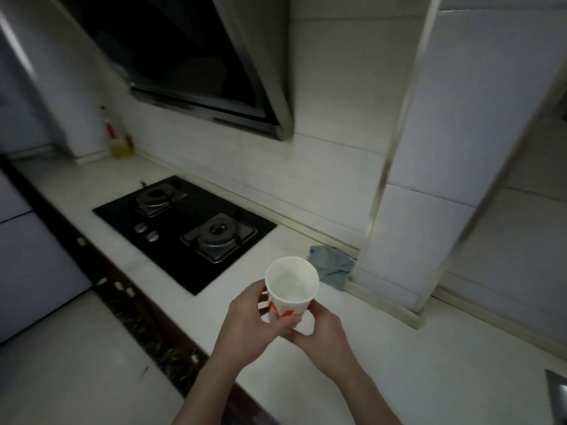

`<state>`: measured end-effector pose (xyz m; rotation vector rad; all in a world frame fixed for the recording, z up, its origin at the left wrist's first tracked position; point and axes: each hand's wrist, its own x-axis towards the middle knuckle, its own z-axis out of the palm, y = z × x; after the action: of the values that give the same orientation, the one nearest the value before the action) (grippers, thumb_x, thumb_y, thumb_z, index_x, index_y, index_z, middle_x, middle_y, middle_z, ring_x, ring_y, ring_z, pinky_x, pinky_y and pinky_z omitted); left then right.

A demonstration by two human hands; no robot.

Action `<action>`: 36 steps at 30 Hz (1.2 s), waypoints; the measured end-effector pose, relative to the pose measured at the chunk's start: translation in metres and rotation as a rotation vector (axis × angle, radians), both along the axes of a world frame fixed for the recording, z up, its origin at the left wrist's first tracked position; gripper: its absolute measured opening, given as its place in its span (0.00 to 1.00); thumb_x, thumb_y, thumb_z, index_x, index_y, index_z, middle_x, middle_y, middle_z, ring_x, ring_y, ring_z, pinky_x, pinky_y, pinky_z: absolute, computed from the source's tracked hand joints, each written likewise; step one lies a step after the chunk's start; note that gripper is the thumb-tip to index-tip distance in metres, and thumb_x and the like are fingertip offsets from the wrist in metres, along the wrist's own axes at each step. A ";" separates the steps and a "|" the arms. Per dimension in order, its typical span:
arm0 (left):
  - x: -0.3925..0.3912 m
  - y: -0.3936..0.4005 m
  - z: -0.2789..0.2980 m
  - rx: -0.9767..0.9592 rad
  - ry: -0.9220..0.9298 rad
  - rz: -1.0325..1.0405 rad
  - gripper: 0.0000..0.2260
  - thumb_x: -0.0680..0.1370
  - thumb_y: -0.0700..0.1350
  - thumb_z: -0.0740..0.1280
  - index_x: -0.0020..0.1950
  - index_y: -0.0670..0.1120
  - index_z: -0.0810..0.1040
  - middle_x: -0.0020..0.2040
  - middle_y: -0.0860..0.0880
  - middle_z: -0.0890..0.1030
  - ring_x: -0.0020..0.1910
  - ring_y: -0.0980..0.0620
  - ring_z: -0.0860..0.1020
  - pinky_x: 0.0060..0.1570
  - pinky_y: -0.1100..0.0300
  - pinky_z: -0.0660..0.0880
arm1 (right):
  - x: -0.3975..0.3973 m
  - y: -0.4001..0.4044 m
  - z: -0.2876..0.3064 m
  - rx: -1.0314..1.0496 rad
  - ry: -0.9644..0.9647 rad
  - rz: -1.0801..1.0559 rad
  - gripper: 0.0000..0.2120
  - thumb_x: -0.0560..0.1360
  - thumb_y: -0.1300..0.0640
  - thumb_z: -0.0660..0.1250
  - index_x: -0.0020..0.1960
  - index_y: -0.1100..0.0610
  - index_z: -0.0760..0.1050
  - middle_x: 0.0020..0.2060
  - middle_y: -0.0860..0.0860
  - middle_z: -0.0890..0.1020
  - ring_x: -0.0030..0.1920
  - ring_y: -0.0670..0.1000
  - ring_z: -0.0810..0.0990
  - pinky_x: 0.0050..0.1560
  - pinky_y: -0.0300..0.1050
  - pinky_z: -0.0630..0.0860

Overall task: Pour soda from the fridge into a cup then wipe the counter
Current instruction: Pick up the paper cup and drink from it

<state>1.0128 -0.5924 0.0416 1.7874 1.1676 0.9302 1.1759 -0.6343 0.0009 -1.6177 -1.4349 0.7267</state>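
Both hands curl round the paper cup [291,286], the left hand [251,320] on its side and the right hand [322,329] under its base, above the white desk [399,378] beside the hob [184,228]. Set it down upright on bare desk, clear of the grey cloth [333,266], so pouring stays steady.

A black two-burner gas hob [184,223] sits at the centre of the frame, with two silver knobs [146,233] along its near edge. A slanted range hood [196,65] hangs above. A yellowish bottle [118,142] stands at upper left.
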 end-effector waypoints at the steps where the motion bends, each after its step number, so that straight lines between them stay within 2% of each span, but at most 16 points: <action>1: -0.013 -0.005 0.000 -0.001 0.002 0.043 0.30 0.65 0.53 0.81 0.63 0.57 0.74 0.56 0.61 0.80 0.57 0.69 0.75 0.50 0.72 0.76 | -0.011 0.003 -0.001 0.003 -0.010 0.040 0.20 0.66 0.40 0.77 0.53 0.34 0.72 0.46 0.32 0.81 0.51 0.36 0.79 0.45 0.29 0.72; 4: -0.050 -0.019 0.000 0.002 0.001 0.176 0.30 0.65 0.52 0.81 0.64 0.57 0.74 0.57 0.62 0.79 0.57 0.70 0.75 0.49 0.73 0.75 | -0.048 0.010 -0.002 0.005 -0.030 0.163 0.19 0.66 0.40 0.76 0.51 0.33 0.70 0.43 0.31 0.80 0.48 0.33 0.78 0.43 0.27 0.71; 7: -0.091 -0.034 -0.002 0.015 0.019 0.322 0.31 0.65 0.51 0.81 0.66 0.52 0.75 0.56 0.59 0.80 0.55 0.66 0.77 0.47 0.72 0.75 | -0.090 0.016 -0.003 -0.002 -0.026 0.291 0.20 0.65 0.40 0.76 0.52 0.36 0.71 0.46 0.36 0.81 0.47 0.32 0.78 0.42 0.26 0.71; 12: -0.155 -0.060 0.001 0.038 0.076 0.535 0.32 0.64 0.61 0.78 0.65 0.55 0.75 0.55 0.60 0.81 0.54 0.64 0.78 0.52 0.63 0.79 | -0.157 0.020 0.005 -0.038 0.019 0.499 0.20 0.67 0.43 0.77 0.54 0.41 0.73 0.42 0.38 0.81 0.44 0.32 0.78 0.36 0.26 0.70; 15: -0.185 -0.069 0.003 0.034 0.088 0.634 0.33 0.64 0.60 0.78 0.66 0.55 0.74 0.56 0.59 0.81 0.55 0.62 0.78 0.53 0.60 0.79 | -0.194 0.023 0.010 -0.025 0.038 0.595 0.20 0.66 0.47 0.78 0.52 0.42 0.72 0.38 0.37 0.81 0.42 0.32 0.79 0.36 0.25 0.70; 18: -0.212 -0.075 0.005 0.029 0.088 0.718 0.32 0.66 0.55 0.80 0.67 0.54 0.74 0.56 0.57 0.81 0.55 0.63 0.78 0.49 0.67 0.78 | -0.228 0.029 0.008 -0.026 0.062 0.656 0.24 0.64 0.43 0.78 0.56 0.44 0.73 0.44 0.39 0.82 0.45 0.36 0.81 0.40 0.29 0.74; 20: -0.229 -0.076 0.004 0.021 0.078 0.759 0.31 0.67 0.53 0.80 0.67 0.53 0.74 0.57 0.57 0.80 0.54 0.67 0.77 0.46 0.74 0.75 | -0.249 0.035 0.003 -0.033 0.058 0.696 0.27 0.63 0.39 0.77 0.58 0.43 0.73 0.48 0.43 0.83 0.47 0.41 0.82 0.45 0.39 0.79; 23: -0.258 -0.070 0.001 0.013 0.080 0.800 0.32 0.67 0.52 0.80 0.68 0.52 0.74 0.58 0.56 0.79 0.53 0.69 0.75 0.44 0.78 0.73 | -0.282 0.048 -0.001 -0.036 0.049 0.734 0.27 0.63 0.39 0.78 0.57 0.46 0.74 0.48 0.43 0.83 0.48 0.40 0.82 0.46 0.44 0.81; 25: -0.280 -0.062 -0.003 0.006 0.074 0.821 0.33 0.66 0.53 0.80 0.68 0.51 0.74 0.60 0.54 0.79 0.54 0.67 0.76 0.45 0.77 0.73 | -0.304 0.058 -0.001 -0.035 0.040 0.751 0.23 0.64 0.41 0.78 0.55 0.44 0.74 0.47 0.41 0.82 0.48 0.38 0.80 0.46 0.39 0.79; 28: -0.319 -0.041 -0.007 0.000 0.047 0.839 0.33 0.67 0.51 0.80 0.69 0.50 0.73 0.60 0.53 0.79 0.55 0.65 0.76 0.46 0.77 0.73 | -0.343 0.081 -0.001 -0.016 0.001 0.775 0.21 0.65 0.44 0.78 0.52 0.42 0.71 0.46 0.38 0.79 0.46 0.35 0.77 0.41 0.27 0.71; 33: -0.401 0.013 -0.005 0.018 0.040 0.843 0.33 0.66 0.52 0.81 0.68 0.50 0.75 0.57 0.55 0.80 0.56 0.64 0.76 0.46 0.74 0.75 | -0.426 0.135 0.006 0.010 -0.008 0.779 0.21 0.65 0.46 0.79 0.53 0.47 0.74 0.45 0.41 0.78 0.45 0.38 0.76 0.40 0.25 0.69; 36: -0.453 0.047 -0.001 0.024 0.048 0.852 0.33 0.66 0.54 0.81 0.68 0.52 0.74 0.57 0.57 0.80 0.56 0.64 0.77 0.47 0.71 0.76 | -0.479 0.170 0.012 0.021 -0.019 0.788 0.22 0.65 0.45 0.79 0.53 0.48 0.74 0.48 0.44 0.79 0.47 0.40 0.77 0.42 0.28 0.70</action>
<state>0.5596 -0.5455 0.0403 1.3062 2.0113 1.3669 0.6969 -0.4642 0.0127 -1.0055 -2.1026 1.1172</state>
